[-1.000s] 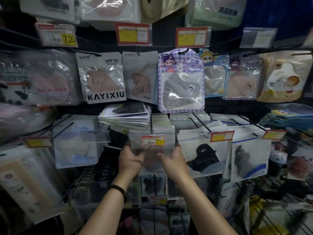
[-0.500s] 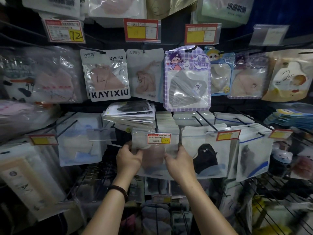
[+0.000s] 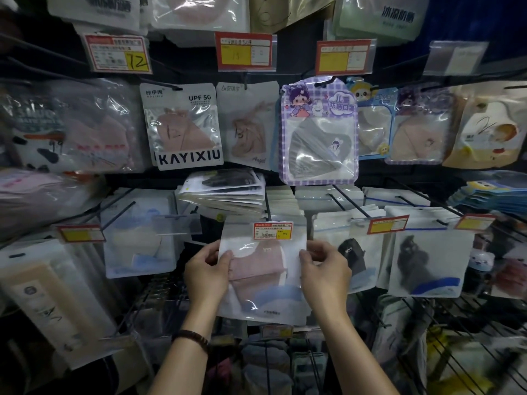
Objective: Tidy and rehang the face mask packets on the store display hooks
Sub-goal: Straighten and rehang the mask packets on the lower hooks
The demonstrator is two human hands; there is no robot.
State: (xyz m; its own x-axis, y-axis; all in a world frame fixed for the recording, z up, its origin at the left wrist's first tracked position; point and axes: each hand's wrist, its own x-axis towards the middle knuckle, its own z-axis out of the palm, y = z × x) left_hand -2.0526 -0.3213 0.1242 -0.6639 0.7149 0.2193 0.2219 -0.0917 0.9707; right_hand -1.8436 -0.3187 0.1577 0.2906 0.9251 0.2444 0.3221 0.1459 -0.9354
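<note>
One clear packet [image 3: 265,280] holding one pink mask sits low at the display's middle, just under one red price tag [image 3: 273,230]. The left grip [image 3: 206,273] pinches its left edge and the right grip [image 3: 325,269] pinches its right edge. Two more hang to its right: the nearer black-mask packet [image 3: 352,253] and the farther black-mask packet [image 3: 427,259].

Packet [image 3: 263,269] between hands [image 3: 207,270] [image 3: 325,270]

A shop: mask packets [image 3: 318,132] hang on wire hooks [image 3: 340,198] under price tags [image 3: 245,51] (red-and-yellow).
</note>
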